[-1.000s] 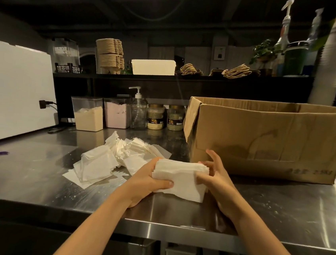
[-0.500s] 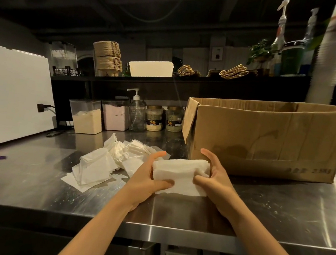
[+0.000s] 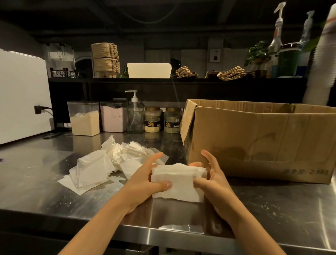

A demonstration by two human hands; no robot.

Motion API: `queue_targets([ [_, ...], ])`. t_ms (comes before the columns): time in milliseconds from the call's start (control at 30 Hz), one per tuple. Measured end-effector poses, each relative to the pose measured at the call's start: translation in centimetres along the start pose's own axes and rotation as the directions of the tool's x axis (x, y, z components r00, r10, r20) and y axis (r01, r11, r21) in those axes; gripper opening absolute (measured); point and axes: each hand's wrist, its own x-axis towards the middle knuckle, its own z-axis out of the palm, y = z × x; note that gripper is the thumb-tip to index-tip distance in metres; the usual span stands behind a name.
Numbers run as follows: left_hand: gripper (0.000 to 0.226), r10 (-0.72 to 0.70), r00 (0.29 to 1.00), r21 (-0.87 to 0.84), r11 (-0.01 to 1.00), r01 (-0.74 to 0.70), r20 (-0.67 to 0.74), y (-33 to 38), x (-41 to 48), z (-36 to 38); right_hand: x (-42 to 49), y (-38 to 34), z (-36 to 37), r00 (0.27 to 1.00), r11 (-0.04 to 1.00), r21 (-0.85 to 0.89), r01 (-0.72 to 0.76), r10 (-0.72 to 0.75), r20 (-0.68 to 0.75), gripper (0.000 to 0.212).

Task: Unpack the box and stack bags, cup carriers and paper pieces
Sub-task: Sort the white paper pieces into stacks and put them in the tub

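Both hands are on a white paper stack (image 3: 180, 183) near the front of the steel bench (image 3: 32, 185). The left hand (image 3: 143, 184) pinches its left side, thumb on the front and index finger sticking up. The right hand (image 3: 213, 182) grips the right side, fingers curled round the back. The open cardboard box (image 3: 265, 141) sits just behind it, and a messy loose paper pile (image 3: 101, 162) lies to the left.

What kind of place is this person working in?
Most likely a café or drinks shop's back counter: a tall stack of paper cups on the right, syrup pump bottles on the shelf, and stacked pulp cup carriers beyond the stainless steel counter.
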Motion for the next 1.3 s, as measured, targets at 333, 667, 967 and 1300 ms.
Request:
queue_targets([
  [333,0.08,-0.051,0.999,0.017,0.999,0.051,0.015,-0.1,0.2,0.0,0.1,0.2,0.2,1.0,0.996,-0.091,-0.025,0.027,0.012,0.079],
  [667,0.077,-0.122,0.986,-0.22,0.971,0.095,-0.112,0.6,0.3,-0.6,-0.2,0.0,0.2,0.998,0.996,-0.083,-0.027,0.031,0.046,0.065],
  [967,0.076,-0.124,0.982,-0.323,0.944,0.073,-0.14,0.9,0.0,-0.9,-0.3,-0.6,0.4,0.979,0.989,-0.135,-0.065,0.09,0.184,0.051],
  [1300,0.07,-0.106,0.987,-0.269,0.961,0.071,-0.118,4.5,6.8,-5.8,7.8,-5.6,3.4,0.943,0.978,-0.154,-0.142,0.18,0.278,0.047],
])
